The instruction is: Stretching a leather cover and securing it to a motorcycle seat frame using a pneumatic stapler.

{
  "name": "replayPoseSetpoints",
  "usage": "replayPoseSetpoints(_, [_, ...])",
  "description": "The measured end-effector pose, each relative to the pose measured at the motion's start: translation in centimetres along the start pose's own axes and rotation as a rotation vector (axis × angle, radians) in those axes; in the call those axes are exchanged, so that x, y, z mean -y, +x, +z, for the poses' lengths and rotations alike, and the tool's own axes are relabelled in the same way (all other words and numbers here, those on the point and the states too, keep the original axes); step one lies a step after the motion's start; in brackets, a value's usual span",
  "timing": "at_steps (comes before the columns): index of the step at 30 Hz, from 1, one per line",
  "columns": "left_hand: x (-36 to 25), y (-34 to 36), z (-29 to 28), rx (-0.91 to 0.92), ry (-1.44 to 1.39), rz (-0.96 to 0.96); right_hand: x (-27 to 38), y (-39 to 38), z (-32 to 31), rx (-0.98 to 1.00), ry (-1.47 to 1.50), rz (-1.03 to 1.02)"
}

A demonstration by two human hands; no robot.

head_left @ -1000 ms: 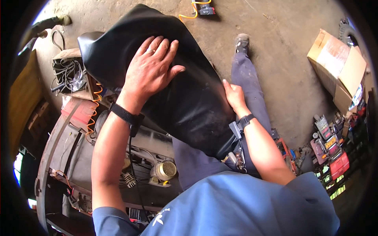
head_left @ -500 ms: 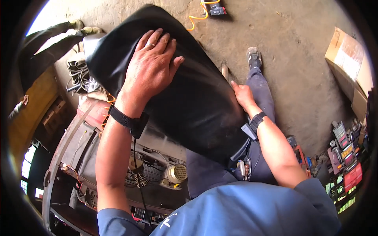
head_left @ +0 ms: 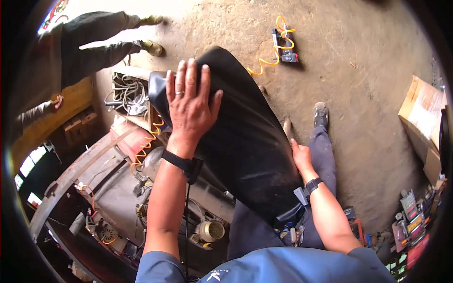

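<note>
A long black vinyl-covered seat [head_left: 240, 137] lies slantwise before me, its near end over my thigh. My left hand [head_left: 191, 106] rests flat on its far left part, palm down, fingers stretched and somewhat spread. At the seat's right edge, my right hand [head_left: 301, 155] grips the side, thumb showing on top and the other fingers hidden beneath. Just below that wrist sits a small grey clip-like piece [head_left: 300, 195]. Whatever supports the seat's underside is mostly hidden.
A staple gun-like air tool [head_left: 285, 47] with a coiled orange hose [head_left: 261, 69] lies on the concrete floor. Another person's legs [head_left: 104, 40] are at upper left. A cardboard box [head_left: 422, 118] stands right, above cluttered tools [head_left: 410, 212]. Machinery with a round motor [head_left: 211, 231] is lower left.
The view has shifted, so the seat and surroundings sit lower and farther right. My left hand lies nearer the seat's far left edge, fingers pointing more straight ahead. The right hand keeps its hold.
</note>
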State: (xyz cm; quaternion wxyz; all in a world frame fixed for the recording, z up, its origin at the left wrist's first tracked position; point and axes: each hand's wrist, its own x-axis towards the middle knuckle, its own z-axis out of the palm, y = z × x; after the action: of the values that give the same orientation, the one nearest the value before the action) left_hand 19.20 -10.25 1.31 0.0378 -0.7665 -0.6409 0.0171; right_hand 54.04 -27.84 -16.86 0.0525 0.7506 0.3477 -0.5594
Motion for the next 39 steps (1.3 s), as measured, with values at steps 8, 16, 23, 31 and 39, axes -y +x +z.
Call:
replayPoseSetpoints(8, [5.0,1.4,0.2,-0.141,0.012,-0.196,1.5,-0.1,-0.2,0.051,0.007,-0.049])
replayPoseSetpoints(16, [9.2,-3.9,0.3,-0.259,-0.136,-0.378,5.2,-4.0,1.6,0.030,0.082,-0.083])
replayPoseSetpoints(23, [9.5,-2.8,0.1,-0.071,-0.198,-0.348,2.4,-1.9,2.6,-0.004,0.077,-0.072])
replayPoseSetpoints(31, [14.1,-2.2,-2.0,0.448,-0.778,-0.538,2.4,-2.4,2.5,0.000,0.048,-0.112])
replayPoseSetpoints(39, [14.2,-0.4,-3.6,0.767,-0.961,-0.692,2.7,-3.1,2.1,-0.013,0.052,-0.112])
